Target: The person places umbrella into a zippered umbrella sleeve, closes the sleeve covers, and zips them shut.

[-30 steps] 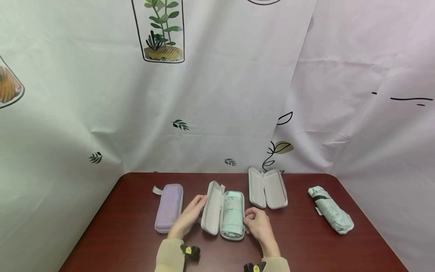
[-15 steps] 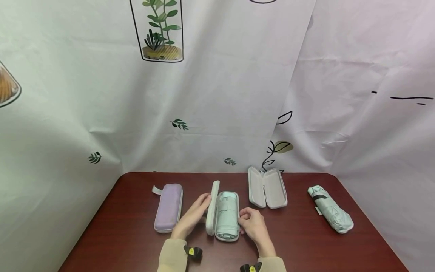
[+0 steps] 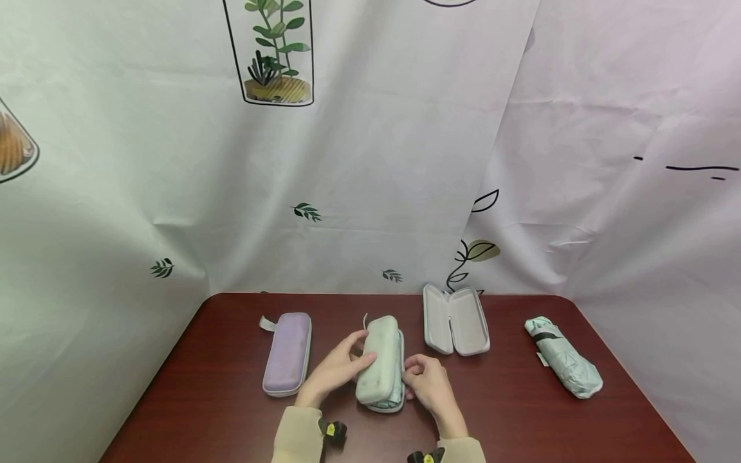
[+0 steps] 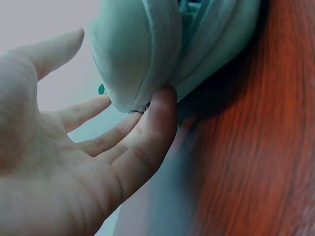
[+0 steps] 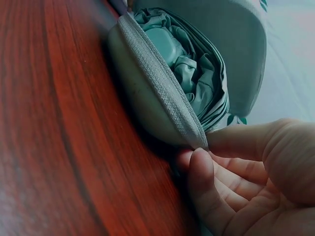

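Observation:
A pale green hard case (image 3: 379,360) lies mid-table, its lid tilted partway down over a folded mint umbrella (image 5: 197,83) in the lower half. My left hand (image 3: 337,370) is at the hinge side, thumb against the lid and fairly straight fingers touching near the hinge (image 4: 140,109). Opposite it, my right hand (image 3: 431,389) pinches the rim (image 5: 165,83) of the lower half between thumb and fingers. In the right wrist view the umbrella's handle end and crumpled fabric show between lid and base.
A closed purple case (image 3: 287,354) with a strap lies left of my left hand. Behind to the right is an opened light grey case (image 3: 467,321). Another folded mint umbrella (image 3: 564,357) lies at the far right. A printed cloth (image 3: 370,161) hangs behind the dark red table (image 3: 521,418).
The green case's lid has swung up from lying flat at the left and over to the right above the umbrella. The case has shifted slightly left. My left thumb now lies on the lid.

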The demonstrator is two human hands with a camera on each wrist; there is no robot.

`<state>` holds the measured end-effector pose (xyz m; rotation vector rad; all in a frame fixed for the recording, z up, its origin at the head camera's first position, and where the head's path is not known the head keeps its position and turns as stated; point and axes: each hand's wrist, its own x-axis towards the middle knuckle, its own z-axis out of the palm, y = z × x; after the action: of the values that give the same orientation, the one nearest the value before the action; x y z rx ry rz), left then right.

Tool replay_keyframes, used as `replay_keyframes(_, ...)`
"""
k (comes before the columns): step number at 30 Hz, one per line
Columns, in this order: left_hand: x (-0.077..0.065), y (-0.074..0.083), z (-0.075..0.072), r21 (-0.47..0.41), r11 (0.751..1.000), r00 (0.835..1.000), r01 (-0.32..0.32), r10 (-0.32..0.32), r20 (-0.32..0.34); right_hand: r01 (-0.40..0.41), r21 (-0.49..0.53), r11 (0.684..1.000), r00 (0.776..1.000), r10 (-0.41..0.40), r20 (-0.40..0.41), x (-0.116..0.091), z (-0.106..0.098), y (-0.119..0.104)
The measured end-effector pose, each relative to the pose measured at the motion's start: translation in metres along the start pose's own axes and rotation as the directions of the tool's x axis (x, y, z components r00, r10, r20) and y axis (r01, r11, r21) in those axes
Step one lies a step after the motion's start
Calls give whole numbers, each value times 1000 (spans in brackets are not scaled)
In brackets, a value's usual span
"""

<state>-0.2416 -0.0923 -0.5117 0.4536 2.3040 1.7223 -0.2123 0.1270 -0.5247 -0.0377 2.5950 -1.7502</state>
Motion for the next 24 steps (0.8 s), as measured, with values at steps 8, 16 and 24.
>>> replay_keyframes(8, 1, 0, 10, 239, 971, 999, -22, 33, -43, -15, 12, 1000, 1000, 15, 13, 0, 1, 0)
replay_keyframes(16, 0, 3, 14, 309, 951, 996, -2, 30, -86, -4, 40, 999, 997, 0, 83, 0, -4, 0)
replay_keyframes(24, 4, 4, 21, 319, 947, 994, 51, -18, -106, 118, -86, 989, 993, -117, 12, 0, -24, -14)
